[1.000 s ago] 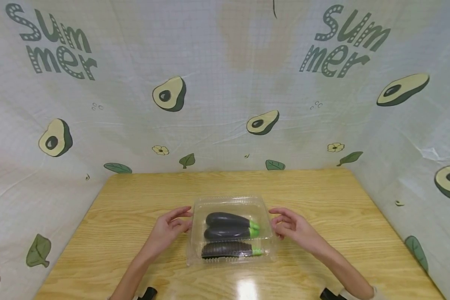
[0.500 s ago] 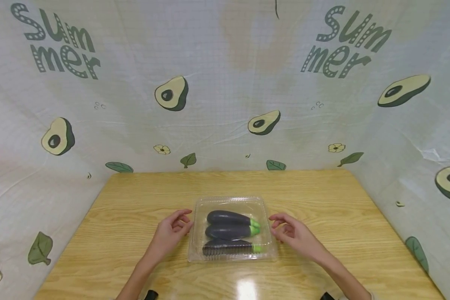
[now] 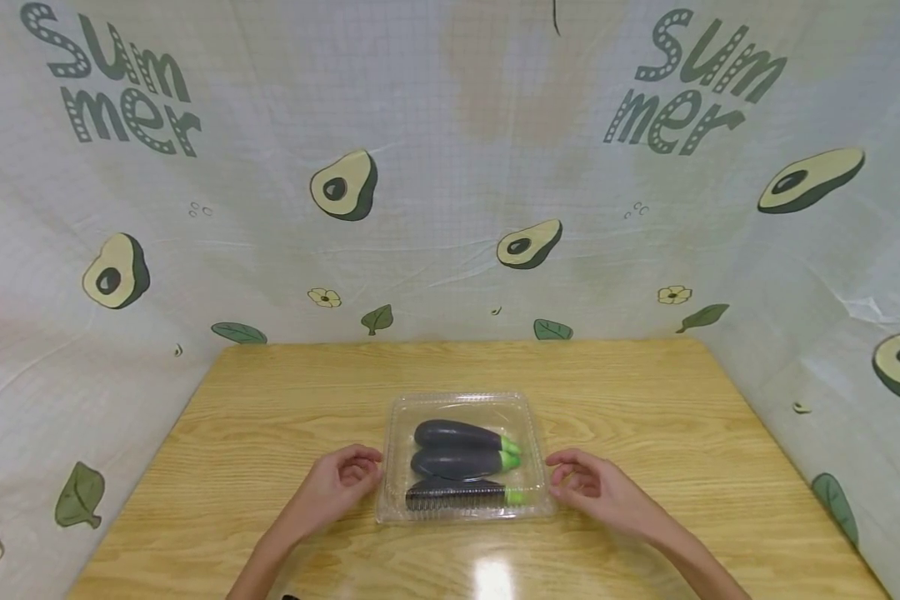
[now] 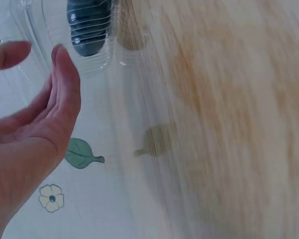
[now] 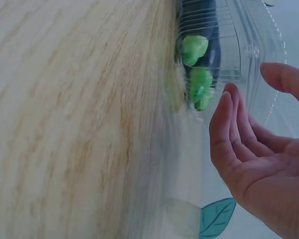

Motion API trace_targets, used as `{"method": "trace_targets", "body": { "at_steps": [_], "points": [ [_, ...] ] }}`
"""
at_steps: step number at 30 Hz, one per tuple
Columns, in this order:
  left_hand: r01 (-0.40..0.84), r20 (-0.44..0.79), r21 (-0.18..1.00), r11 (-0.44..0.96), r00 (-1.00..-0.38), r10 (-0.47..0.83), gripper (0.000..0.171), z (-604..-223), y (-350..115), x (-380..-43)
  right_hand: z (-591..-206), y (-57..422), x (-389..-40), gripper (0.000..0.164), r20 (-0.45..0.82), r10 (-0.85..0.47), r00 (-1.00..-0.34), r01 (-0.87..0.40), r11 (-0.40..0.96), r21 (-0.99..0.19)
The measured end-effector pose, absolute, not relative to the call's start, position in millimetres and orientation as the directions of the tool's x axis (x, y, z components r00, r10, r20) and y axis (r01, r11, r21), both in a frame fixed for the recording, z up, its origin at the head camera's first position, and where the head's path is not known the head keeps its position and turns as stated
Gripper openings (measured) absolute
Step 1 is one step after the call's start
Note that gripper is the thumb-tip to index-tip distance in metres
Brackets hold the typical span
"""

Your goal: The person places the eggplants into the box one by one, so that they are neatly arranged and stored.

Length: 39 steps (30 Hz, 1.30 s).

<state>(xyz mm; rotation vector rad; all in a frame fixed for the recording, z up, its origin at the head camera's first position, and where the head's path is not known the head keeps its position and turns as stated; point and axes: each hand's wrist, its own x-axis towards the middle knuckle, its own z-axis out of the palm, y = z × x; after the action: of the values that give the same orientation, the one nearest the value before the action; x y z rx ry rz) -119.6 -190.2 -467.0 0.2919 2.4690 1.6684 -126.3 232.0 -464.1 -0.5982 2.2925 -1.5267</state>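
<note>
A clear plastic clamshell container (image 3: 528,425) lies on the table with its lid down. Through the plastic I see three dark purple eggplants (image 3: 457,463) side by side, green stem ends to the right. At the container's left side is my left hand (image 3: 339,487), fingers loosely curved and holding nothing. My right hand (image 3: 603,492) mirrors it at the right side, thumb and fingers apart with nothing between them. Both wrist views show the fingertips close to the container walls; whether they touch, I cannot tell.
The wooden table (image 3: 285,392) reaches back to a pale cloth (image 3: 435,275) printed with avocados and leaves. The cloth also hangs along the left and right sides. Glare (image 3: 493,575) shines on the table in front of the container.
The container's lid has settled lower over the eggplants. Both hands have slid along its sides towards me, their fingers now relaxed beside it.
</note>
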Motion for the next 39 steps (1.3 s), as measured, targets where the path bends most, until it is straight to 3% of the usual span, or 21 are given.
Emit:
{"method": "trace_targets", "body": {
  "at_steps": [4,8,11,15,21,29,39],
  "points": [
    [0.046,-0.095,0.94,0.339,-0.918,0.386,0.025,-468.3,-198.8,-117.3,-466.6,235.6,-125.6,0.044,-0.064,-0.599,-0.798,-0.084,0.215,-0.973],
    [0.046,-0.115,0.964,0.262,-0.817,0.565,0.024,-470.4,-204.5,-116.1,-469.7,236.1,-126.0,0.051,-0.079,-0.679,-0.73,0.011,0.104,-0.995],
    [0.041,-0.098,0.98,0.194,-0.749,0.655,0.028,-473.7,-205.3,-116.0,-470.7,234.4,-125.1,0.056,-0.077,-0.691,-0.718,0.027,0.083,-0.996],
    [0.013,-0.091,0.99,0.14,-0.703,0.705,0.03,-477.7,-204.5,-116.0,-471.8,231.8,-123.5,0.057,-0.07,-0.69,-0.72,0.05,0.049,-0.998],
    [-0.017,-0.076,0.996,0.088,-0.687,0.722,0.03,-480.6,-202.5,-116.2,-473.3,231.4,-122.4,0.059,-0.054,-0.686,-0.725,0.081,-0.007,-0.997],
    [0.0,-0.053,0.997,0.072,-0.682,0.729,0.028,-481.5,-202.5,-117.7,-469.0,230.9,-121.3,0.066,-0.108,-0.631,-0.768,0.129,0.014,-0.992],
    [-0.035,-0.081,0.996,0.078,-0.697,0.713,0.031,-482.2,-203.8,-118.2,-468.3,229.6,-121.8,0.057,-0.128,-0.63,-0.766,0.123,0.052,-0.991]
  ]
}}
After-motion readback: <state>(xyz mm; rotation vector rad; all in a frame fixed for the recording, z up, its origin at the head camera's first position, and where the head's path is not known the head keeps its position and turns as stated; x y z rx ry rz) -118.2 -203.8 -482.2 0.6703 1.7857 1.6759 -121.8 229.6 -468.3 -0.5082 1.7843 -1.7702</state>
